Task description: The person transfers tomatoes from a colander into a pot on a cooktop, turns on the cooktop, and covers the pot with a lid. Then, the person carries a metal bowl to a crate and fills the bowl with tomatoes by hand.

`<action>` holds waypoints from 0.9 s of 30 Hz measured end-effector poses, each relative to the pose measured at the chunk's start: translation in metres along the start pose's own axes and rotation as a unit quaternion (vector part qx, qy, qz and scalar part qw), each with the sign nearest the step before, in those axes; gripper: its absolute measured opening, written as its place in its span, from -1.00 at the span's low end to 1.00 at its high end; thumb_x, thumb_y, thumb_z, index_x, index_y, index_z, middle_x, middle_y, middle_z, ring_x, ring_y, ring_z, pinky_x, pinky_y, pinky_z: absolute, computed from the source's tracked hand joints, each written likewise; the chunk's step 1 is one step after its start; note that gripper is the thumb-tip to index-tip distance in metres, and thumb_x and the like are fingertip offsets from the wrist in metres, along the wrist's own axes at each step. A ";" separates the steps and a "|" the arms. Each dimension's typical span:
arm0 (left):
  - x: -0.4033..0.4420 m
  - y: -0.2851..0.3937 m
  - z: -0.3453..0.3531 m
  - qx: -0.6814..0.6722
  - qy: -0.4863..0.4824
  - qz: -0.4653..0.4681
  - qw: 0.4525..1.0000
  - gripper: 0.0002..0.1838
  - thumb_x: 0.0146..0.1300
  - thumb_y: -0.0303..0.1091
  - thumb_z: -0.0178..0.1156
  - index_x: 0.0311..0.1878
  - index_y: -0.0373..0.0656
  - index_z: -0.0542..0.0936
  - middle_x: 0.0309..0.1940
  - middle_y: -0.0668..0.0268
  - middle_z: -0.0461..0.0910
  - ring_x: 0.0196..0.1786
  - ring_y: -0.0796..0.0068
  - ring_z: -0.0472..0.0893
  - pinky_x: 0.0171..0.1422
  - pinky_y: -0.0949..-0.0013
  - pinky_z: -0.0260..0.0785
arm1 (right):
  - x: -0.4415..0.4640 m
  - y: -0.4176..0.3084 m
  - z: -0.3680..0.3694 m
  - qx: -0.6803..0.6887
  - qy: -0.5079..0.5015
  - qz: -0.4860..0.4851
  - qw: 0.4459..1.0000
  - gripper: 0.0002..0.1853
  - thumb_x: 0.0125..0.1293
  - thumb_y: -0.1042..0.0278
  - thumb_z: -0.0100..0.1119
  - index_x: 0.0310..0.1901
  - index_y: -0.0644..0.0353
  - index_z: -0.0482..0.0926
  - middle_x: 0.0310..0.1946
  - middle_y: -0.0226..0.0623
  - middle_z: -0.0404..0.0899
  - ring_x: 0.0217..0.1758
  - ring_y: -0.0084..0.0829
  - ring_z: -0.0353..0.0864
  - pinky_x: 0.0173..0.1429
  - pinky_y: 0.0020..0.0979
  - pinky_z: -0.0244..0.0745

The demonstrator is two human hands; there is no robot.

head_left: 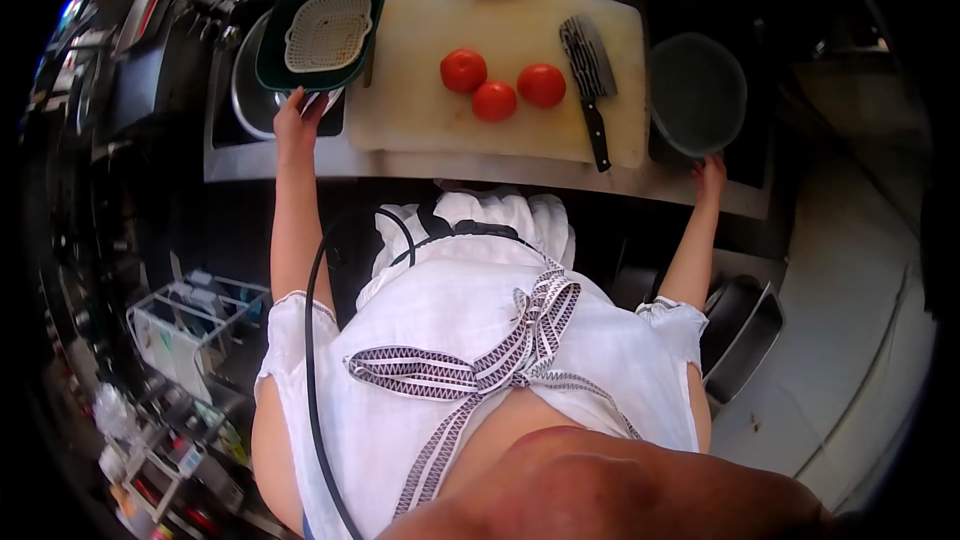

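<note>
A cutting board (pixel 420 20) lay on the surface (pixel 420 166) between the left hand (pixel 298 120) and the right hand (pixel 710 178), carrying three tomatoes (pixel 494 101) and a knife (pixel 592 86) — the knife nearer the right. Just beyond the left hand was a green basin (pixel 271 45) with a white basket (pixel 328 32) inside; just beyond the right, a dark bowl (pixel 698 92). Both arms reached forward, spread wide — each hand gripping its vessel's near rim.

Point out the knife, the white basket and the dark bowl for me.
Knife (pixel 590 82): head view, blade near the handle.
White basket (pixel 328 32): head view, middle of visible surface.
Dark bowl (pixel 698 92): head view, middle of visible surface.
</note>
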State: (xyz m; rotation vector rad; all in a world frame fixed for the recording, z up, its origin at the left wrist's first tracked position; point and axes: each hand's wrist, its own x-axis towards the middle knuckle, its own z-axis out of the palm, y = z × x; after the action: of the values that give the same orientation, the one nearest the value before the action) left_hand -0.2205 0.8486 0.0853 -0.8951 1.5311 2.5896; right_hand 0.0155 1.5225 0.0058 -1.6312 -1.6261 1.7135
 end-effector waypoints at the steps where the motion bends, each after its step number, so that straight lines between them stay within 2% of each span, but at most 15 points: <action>1: 0.011 -0.002 0.017 -0.005 -0.027 -0.003 1.000 -0.79 0.18 -0.53 0.00 -0.12 -0.41 0.35 -0.14 -0.01 0.43 -0.04 -0.02 0.45 0.11 -0.02 0.37 | -0.013 0.000 -0.005 -0.011 -0.003 -0.028 1.000 -0.55 0.24 0.23 0.05 0.14 0.16 0.27 -0.01 -0.24 0.37 -0.13 -0.37 0.48 -0.29 -0.38 0.38; 2: 0.022 -0.005 0.034 -0.004 -0.041 -0.011 0.999 -0.79 0.18 -0.53 0.00 -0.12 -0.41 0.35 -0.14 -0.01 0.43 -0.04 -0.02 0.45 0.11 -0.02 0.37 | -0.025 0.002 -0.011 -0.006 0.012 -0.029 0.999 -0.55 0.24 0.23 0.05 0.14 0.16 0.27 -0.01 -0.24 0.37 -0.13 -0.37 0.48 -0.29 -0.38 0.38; 4: 0.052 -0.011 0.060 -0.041 -0.074 -0.069 0.994 -0.78 0.20 -0.53 -0.03 -0.09 -0.39 0.35 -0.11 -0.02 0.43 -0.02 0.00 0.45 0.13 -0.01 0.36 | -0.047 0.006 -0.014 -0.025 -0.014 -0.044 0.999 -0.60 0.24 0.26 0.03 0.09 0.16 0.31 -0.11 -0.32 0.42 -0.29 -0.47 0.51 -0.38 -0.47 0.33; 6: 0.087 -0.022 0.085 -0.024 -0.060 -0.081 0.995 -0.77 0.22 -0.50 -0.04 -0.06 -0.38 0.35 -0.10 -0.02 0.44 -0.02 0.01 0.45 0.15 0.00 0.35 | -0.071 0.009 -0.007 -0.037 -0.002 -0.031 0.999 -0.65 0.25 0.25 0.02 0.04 0.16 0.35 -0.14 -0.33 0.45 -0.31 -0.48 0.53 -0.40 -0.52 0.32; 8: 0.097 -0.034 0.082 -0.004 -0.039 -0.094 0.995 -0.75 0.24 -0.47 -0.04 -0.04 -0.37 0.35 -0.09 -0.03 0.44 -0.01 0.03 0.45 0.16 0.01 0.34 | -0.091 0.017 0.003 -0.097 -0.038 -0.070 0.992 -0.67 0.24 0.26 0.03 0.01 0.16 0.39 -0.21 -0.35 0.49 -0.35 -0.52 0.53 -0.42 -0.56 0.32; 9: 0.098 -0.037 0.080 -0.003 -0.064 -0.082 0.995 -0.72 0.25 -0.40 -0.02 -0.03 -0.36 0.35 -0.09 -0.02 0.45 -0.01 0.05 0.46 0.15 0.03 0.35 | -0.103 0.019 0.015 -0.124 -0.051 -0.098 0.986 -0.69 0.23 0.26 0.04 -0.02 0.15 0.43 -0.28 -0.36 0.52 -0.39 -0.55 0.53 -0.44 -0.60 0.31; 11: 0.096 -0.035 0.078 0.004 -0.092 -0.069 0.993 -0.69 0.27 -0.33 -0.01 -0.01 -0.34 0.35 -0.08 -0.01 0.45 -0.01 0.06 0.47 0.15 0.06 0.35 | -0.118 0.029 0.040 -0.167 -0.070 -0.195 0.964 -0.72 0.23 0.26 0.04 -0.08 0.21 0.46 -0.30 -0.31 0.54 -0.35 -0.51 0.55 -0.34 -0.53 0.40; 12: 0.086 -0.031 0.073 0.016 -0.112 -0.091 0.989 -0.66 0.27 -0.27 0.00 -0.03 -0.35 0.36 -0.09 -0.01 0.46 -0.01 0.07 0.47 0.13 0.08 0.36 | -0.125 0.035 0.055 -0.180 -0.076 -0.256 0.947 -0.72 0.22 0.26 0.05 -0.11 0.24 0.48 -0.30 -0.28 0.55 -0.33 -0.47 0.56 -0.29 -0.49 0.43; 14: 0.072 -0.025 0.062 0.030 -0.131 -0.114 0.984 -0.62 0.27 -0.20 0.02 -0.05 -0.36 0.37 -0.09 0.00 0.46 -0.01 0.08 0.47 0.12 0.10 0.36 | -0.167 0.012 0.092 -0.301 -0.039 -0.320 0.898 -0.73 0.20 0.29 0.06 -0.14 0.26 0.48 -0.27 -0.21 0.55 -0.29 -0.37 0.57 -0.20 -0.43 0.44; 17: 0.061 -0.015 0.049 0.091 -0.159 -0.138 0.973 -0.59 0.26 -0.13 0.02 -0.09 -0.38 0.40 -0.11 0.00 0.48 -0.01 0.10 0.48 0.09 0.17 0.37 | -0.175 0.014 0.129 -0.362 -0.047 -0.389 0.846 -0.74 0.14 0.29 0.10 -0.17 0.25 0.48 -0.24 -0.16 0.52 -0.17 -0.20 0.53 -0.13 -0.29 0.41; 21: 0.055 -0.021 0.038 0.165 -0.199 -0.120 0.959 -0.61 0.25 -0.14 0.03 -0.14 -0.35 0.44 -0.16 0.06 0.52 -0.06 0.19 0.51 0.05 0.25 0.38 | -0.170 0.023 0.161 -0.426 -0.013 -0.438 0.791 -0.66 0.08 0.20 0.18 -0.17 0.23 0.46 -0.24 -0.13 0.47 -0.13 -0.11 0.46 -0.10 -0.21 0.38; 23: 0.054 -0.026 0.031 0.223 -0.223 -0.104 0.943 -0.67 0.23 -0.19 0.07 -0.16 -0.30 0.47 -0.19 0.16 0.54 -0.13 0.32 0.54 -0.01 0.32 0.40 | -0.173 0.019 0.172 -0.444 0.007 -0.414 0.795 -0.64 0.07 0.18 0.19 -0.16 0.21 0.46 -0.21 -0.13 0.46 -0.11 -0.11 0.44 -0.09 -0.21 0.38; 24: 0.047 -0.028 0.031 0.227 -0.230 -0.109 0.940 -0.67 0.23 -0.19 0.07 -0.16 -0.30 0.47 -0.19 0.16 0.54 -0.13 0.32 0.54 -0.01 0.32 0.40 | -0.175 0.017 0.176 -0.458 0.017 -0.394 0.797 -0.62 0.06 0.15 0.21 -0.15 0.20 0.46 -0.19 -0.13 0.44 -0.08 -0.12 0.43 -0.07 -0.21 0.37; 26: 0.024 -0.039 0.038 0.326 -0.242 -0.043 0.913 -0.72 0.21 -0.22 0.09 -0.18 -0.27 0.49 -0.24 0.22 0.56 -0.18 0.42 0.55 -0.06 0.39 0.40 | -0.174 0.015 0.185 -0.453 0.021 -0.398 0.797 -0.61 0.05 0.14 0.21 -0.15 0.19 0.45 -0.16 -0.14 0.43 -0.06 -0.12 0.42 -0.06 -0.21 0.37; 27: 0.013 -0.049 0.040 0.340 -0.271 0.004 0.900 -0.78 0.18 -0.27 0.14 -0.23 -0.24 0.53 -0.36 0.30 0.57 -0.30 0.50 0.55 -0.18 0.49 0.37 | -0.173 0.016 0.186 -0.448 0.019 -0.411 0.794 -0.61 0.04 0.13 0.22 -0.14 0.18 0.45 -0.13 -0.14 0.42 -0.05 -0.13 0.41 -0.04 -0.21 0.37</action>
State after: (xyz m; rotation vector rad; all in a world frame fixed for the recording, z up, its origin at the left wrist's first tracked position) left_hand -0.2364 0.9024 0.0545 -0.0853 1.9850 1.8024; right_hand -0.0724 1.2853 0.0323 -0.8464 -2.7628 0.4464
